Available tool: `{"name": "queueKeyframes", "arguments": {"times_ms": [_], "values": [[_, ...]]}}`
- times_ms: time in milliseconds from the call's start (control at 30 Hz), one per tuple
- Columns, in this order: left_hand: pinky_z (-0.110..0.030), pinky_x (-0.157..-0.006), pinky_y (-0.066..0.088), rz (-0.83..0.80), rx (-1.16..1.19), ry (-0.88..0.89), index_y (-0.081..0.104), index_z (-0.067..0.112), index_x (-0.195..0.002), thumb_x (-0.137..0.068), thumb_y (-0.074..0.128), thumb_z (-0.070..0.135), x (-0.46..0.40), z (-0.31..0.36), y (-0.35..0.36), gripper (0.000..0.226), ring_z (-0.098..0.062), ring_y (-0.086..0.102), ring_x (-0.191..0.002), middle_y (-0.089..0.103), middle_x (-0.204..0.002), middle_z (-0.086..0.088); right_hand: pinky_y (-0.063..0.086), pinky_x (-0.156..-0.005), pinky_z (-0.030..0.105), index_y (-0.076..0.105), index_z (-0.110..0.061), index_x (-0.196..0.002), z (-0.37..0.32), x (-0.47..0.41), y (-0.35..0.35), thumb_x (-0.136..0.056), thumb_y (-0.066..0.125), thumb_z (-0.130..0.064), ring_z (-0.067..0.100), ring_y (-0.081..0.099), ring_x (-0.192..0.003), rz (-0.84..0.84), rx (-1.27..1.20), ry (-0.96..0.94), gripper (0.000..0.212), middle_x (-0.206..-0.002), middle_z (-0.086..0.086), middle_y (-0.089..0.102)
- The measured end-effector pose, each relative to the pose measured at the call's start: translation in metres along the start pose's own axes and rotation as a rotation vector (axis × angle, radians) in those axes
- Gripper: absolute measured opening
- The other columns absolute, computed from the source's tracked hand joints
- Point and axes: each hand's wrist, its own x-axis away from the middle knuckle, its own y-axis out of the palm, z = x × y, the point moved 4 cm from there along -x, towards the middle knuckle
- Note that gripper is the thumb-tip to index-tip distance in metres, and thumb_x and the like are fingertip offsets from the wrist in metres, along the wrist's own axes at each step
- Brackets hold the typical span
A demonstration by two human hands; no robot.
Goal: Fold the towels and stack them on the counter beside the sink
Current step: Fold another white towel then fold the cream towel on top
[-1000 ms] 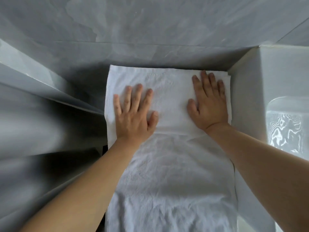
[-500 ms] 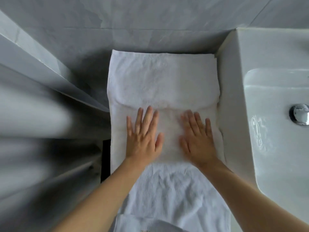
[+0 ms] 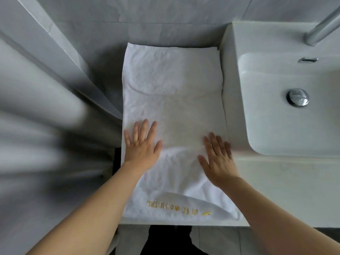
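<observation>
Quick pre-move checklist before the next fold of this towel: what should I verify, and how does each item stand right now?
1. Both hands flat on the towel: ok; left hand and right hand lie with straight fingers.
2. Far end folded over: ok; a doubled layer lies by the wall.
3. Towel clear of the sink: ok; its right edge stops at the basin's outer wall.
4. Near end fully on the counter: ok; the gold-lettered hem lies just inside the front edge.
5. Surface smooth: not ok; wrinkles show between the hands.
6. Other towels waiting: cannot tell; none in view.
</observation>
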Motion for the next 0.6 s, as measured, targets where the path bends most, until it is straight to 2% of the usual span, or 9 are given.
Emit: {"name": "queueKeyframes", "arguments": {"times_ms": [67,133,267,333,367,433,500,567,600], "values": [[-0.049,-0.122,0.011,0.035,0.064,0.107,0.016,0.024,-0.157,-0.094,0.017,0.060,0.038,0.007,-0.003,0.072,-0.030,0.016,-0.146,0.016,-0.160,-0.006,-0.005,-0.122,0.039,0.005,-0.022,-0.157,0.000,0.033,0.005,-0.084,0.004,-0.069,0.022,-0.005,-0.151,-0.046,-0.034,-0.044,0.087,-0.164,0.001,-0.004],[-0.040,-0.113,0.027,0.002,0.157,0.211,0.036,0.022,-0.145,-0.087,0.023,0.063,0.074,0.016,-0.001,0.072,-0.027,0.034,-0.133,0.035,-0.146,-0.001,0.012,-0.121,0.037,0.018,-0.023,-0.155,-0.006,0.063,0.006,-0.081,0.011,-0.075,0.024,0.016,-0.147,-0.091,-0.048,-0.118,0.091,-0.158,0.001,0.019],[-0.034,-0.112,0.021,-0.147,0.065,0.322,0.039,0.028,-0.139,-0.086,0.053,0.053,0.124,0.021,0.020,0.061,-0.018,0.030,-0.130,0.031,-0.138,0.008,0.026,-0.111,0.031,0.045,-0.032,-0.132,-0.010,0.099,0.002,-0.067,0.011,-0.095,0.012,0.036,-0.122,-0.225,-0.067,-0.234,0.097,-0.127,-0.012,0.040],[-0.033,-0.109,0.025,-0.212,0.021,0.306,0.039,0.029,-0.135,-0.083,0.059,0.045,0.136,0.017,0.026,0.058,-0.017,0.030,-0.125,0.033,-0.133,0.008,0.030,-0.108,0.031,0.049,-0.033,-0.126,-0.007,0.108,0.000,-0.060,0.012,-0.100,0.010,0.038,-0.117,-0.312,-0.074,-0.257,0.102,-0.122,-0.014,0.042],[-0.033,-0.106,0.029,-0.232,-0.012,0.299,0.041,0.029,-0.130,-0.082,0.060,0.041,0.140,0.015,0.027,0.053,-0.018,0.033,-0.122,0.034,-0.129,0.008,0.032,-0.106,0.031,0.049,-0.033,-0.126,-0.007,0.112,-0.001,-0.061,0.021,-0.099,0.010,0.039,-0.115,-0.376,-0.033,-0.283,0.097,-0.121,-0.014,0.043],[-0.031,-0.099,0.032,-0.248,-0.080,0.300,0.044,0.027,-0.115,-0.085,0.058,0.033,0.147,0.014,0.026,0.033,-0.019,0.037,-0.115,0.037,-0.119,0.007,0.037,-0.100,0.031,0.052,-0.029,-0.123,-0.008,0.120,0.004,-0.076,0.046,-0.076,0.013,0.043,-0.113,-0.485,0.136,-0.337,0.067,-0.118,-0.009,0.047],[-0.030,-0.094,0.031,-0.275,-0.131,0.305,0.045,0.027,-0.096,-0.088,0.054,0.027,0.153,0.017,0.021,0.013,-0.018,0.039,-0.106,0.040,-0.107,0.008,0.044,-0.093,0.032,0.057,-0.026,-0.119,-0.010,0.126,0.006,-0.089,0.051,-0.034,0.019,0.052,-0.110,-0.553,0.195,-0.291,0.032,-0.117,-0.004,0.054],[-0.029,-0.090,0.031,-0.358,-0.150,0.294,0.044,0.029,-0.082,-0.087,0.053,0.024,0.161,0.022,0.017,0.011,-0.017,0.039,-0.098,0.044,-0.096,0.008,0.047,-0.073,0.028,0.061,-0.026,-0.094,-0.012,0.129,0.004,-0.085,0.043,-0.007,0.019,0.056,-0.089,-0.597,0.140,-0.176,0.028,-0.101,-0.003,0.058],[-0.028,-0.084,0.032,-0.423,-0.133,0.266,0.044,0.029,-0.078,-0.086,0.053,0.023,0.166,0.024,0.016,0.014,-0.018,0.040,-0.096,0.045,-0.095,0.006,0.042,-0.062,0.027,0.054,-0.024,-0.077,-0.013,0.131,0.001,-0.081,0.041,-0.001,0.019,0.052,-0.075,-0.609,0.128,-0.136,0.027,-0.087,-0.003,0.054]]}}
